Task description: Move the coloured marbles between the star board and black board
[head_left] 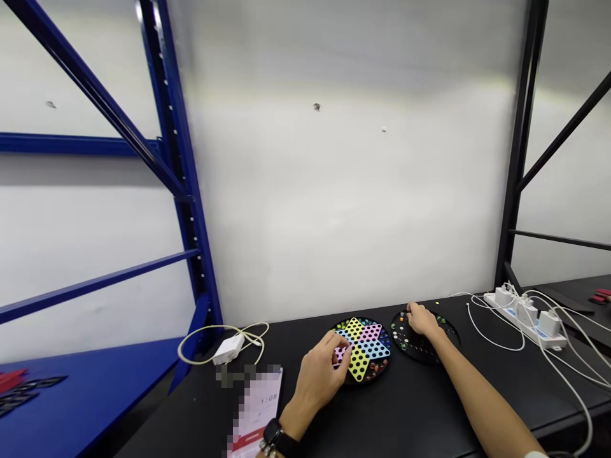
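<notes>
Only "1:08" can be read — on the phone [261,410], whose left side is blurred into blocks.

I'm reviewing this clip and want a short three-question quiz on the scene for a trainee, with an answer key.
1. True or false: a black watch is worn on the wrist of the left hand.
2. Multiple choice: over which thing is the right hand?
A) the white power strip
B) the round black tray
C) the phone
3. Fill the blank: as the camera sees it, the star-patterned board lies to the ___ of the round black tray.

Key:
1. True
2. B
3. left
</notes>
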A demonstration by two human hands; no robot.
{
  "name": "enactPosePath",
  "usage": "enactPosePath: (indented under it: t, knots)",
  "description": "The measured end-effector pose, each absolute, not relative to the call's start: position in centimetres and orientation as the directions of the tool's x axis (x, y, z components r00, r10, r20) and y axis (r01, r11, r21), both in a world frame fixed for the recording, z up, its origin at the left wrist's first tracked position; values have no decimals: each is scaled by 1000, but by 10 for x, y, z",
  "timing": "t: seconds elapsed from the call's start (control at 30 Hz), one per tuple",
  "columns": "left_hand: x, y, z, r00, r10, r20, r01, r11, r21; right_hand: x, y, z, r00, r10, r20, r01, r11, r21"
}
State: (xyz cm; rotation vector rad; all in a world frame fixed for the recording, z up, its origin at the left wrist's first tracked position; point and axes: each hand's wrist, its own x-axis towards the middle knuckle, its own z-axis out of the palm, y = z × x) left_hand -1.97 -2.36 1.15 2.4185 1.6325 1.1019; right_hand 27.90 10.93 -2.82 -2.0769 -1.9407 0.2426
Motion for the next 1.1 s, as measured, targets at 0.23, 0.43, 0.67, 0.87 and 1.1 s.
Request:
enactPosePath:
  t: [0.23,0.43,0.67,0.87,1.1]
  knots:
    - [-20,-21,10,208,800,562,796,-473,378,276,110,-27,85,993,86,966,-61,-252]
    - [-25,-20,12,182,638,748,784,-553,281,249,114,-29,17,995,98,989,-2,-145]
    - [-33,-21,20,86,412,907,744,-632,216,227,94,-7,16,987,159,904,54,-425]
    - [-32,-24,20,49,384,922,741,-633,224,139,25,0,-458,877,144,766,472,-436]
    - [-30,-28,19,56,471,880,776,-576,258,108,-1,1,-569,817,93,773,570,-278]
